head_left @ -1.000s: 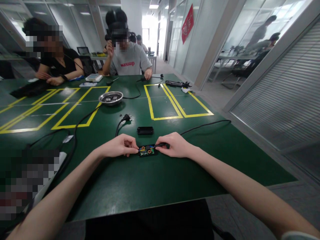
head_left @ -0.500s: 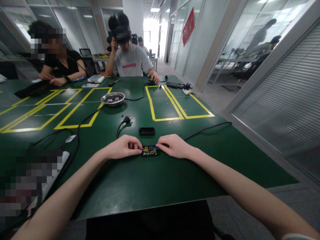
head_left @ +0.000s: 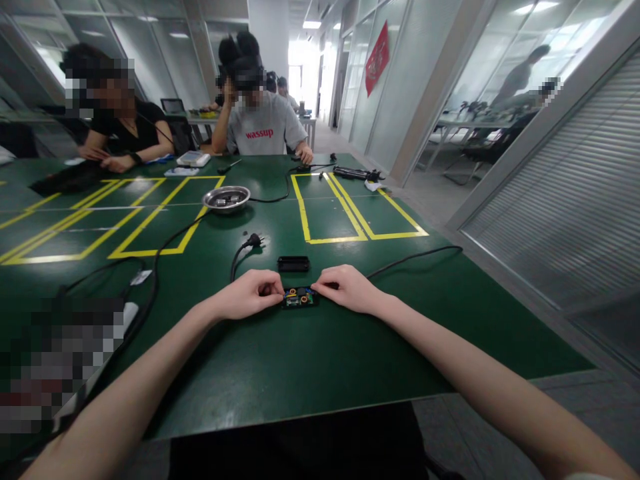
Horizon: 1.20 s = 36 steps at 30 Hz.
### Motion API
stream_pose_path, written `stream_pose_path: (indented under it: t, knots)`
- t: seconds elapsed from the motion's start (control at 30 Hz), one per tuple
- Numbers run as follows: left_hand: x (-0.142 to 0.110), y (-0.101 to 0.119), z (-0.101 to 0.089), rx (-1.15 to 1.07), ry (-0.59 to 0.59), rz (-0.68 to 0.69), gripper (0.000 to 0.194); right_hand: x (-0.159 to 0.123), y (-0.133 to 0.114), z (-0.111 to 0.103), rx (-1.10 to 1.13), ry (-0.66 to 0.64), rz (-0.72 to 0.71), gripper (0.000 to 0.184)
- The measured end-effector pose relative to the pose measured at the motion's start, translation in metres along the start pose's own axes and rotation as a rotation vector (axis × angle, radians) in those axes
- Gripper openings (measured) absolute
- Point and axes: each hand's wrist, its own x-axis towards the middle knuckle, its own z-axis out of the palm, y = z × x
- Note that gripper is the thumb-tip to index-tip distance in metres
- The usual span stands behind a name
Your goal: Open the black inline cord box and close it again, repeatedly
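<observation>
Both forearms were bare to the elbow, and neither the left hand [head_left: 247,294] nor the right hand [head_left: 350,289] wore a glove, ring or watch.

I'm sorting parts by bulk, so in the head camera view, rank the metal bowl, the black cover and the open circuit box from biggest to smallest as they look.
1. metal bowl, clearly largest, though farthest away.
2. and 3. black cover and open circuit box pinched between the left hand and right hand: they look alike, with the box partly hidden, so no ranking.

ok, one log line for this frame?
left hand: pinches open adapter | right hand: pinches its other end | black cover: behind, apart
</observation>
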Motion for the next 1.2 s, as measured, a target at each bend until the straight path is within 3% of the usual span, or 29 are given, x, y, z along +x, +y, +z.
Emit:
stream_pose_path:
  t: [0.17, 0.57, 0.63, 0.8, 0.93, 1.2]
  knots:
    - [0.001, -0.005, -0.001, 0.136, 0.062, 0.115, 0.022, 0.002, 0.004, 0.002, 0.036, 0.026, 0.022, 0.031]
    - [-0.003, -0.002, 0.001, 0.362, 0.118, 0.233, 0.013, 0.003, 0.011, 0.009, 0.032, 0.077, 0.032, 0.029]
    - [-0.003, -0.001, 0.001, 0.401, 0.118, 0.252, 0.02, 0.003, 0.011, 0.01, 0.026, 0.095, 0.03, 0.028]
    - [-0.002, -0.001, 0.002, 0.467, 0.134, 0.279, 0.02, -0.002, 0.006, 0.01, 0.052, 0.201, -0.005, 0.008]
    - [-0.003, 0.001, 0.004, 0.509, 0.16, 0.283, 0.02, -0.004, 0.006, 0.009, 0.07, 0.241, 0.003, 0.026]
    - [0.002, -0.008, 0.017, 0.561, 0.334, 0.21, 0.021, 0.003, 0.02, 0.016, -0.071, 0.191, 0.016, 0.037]
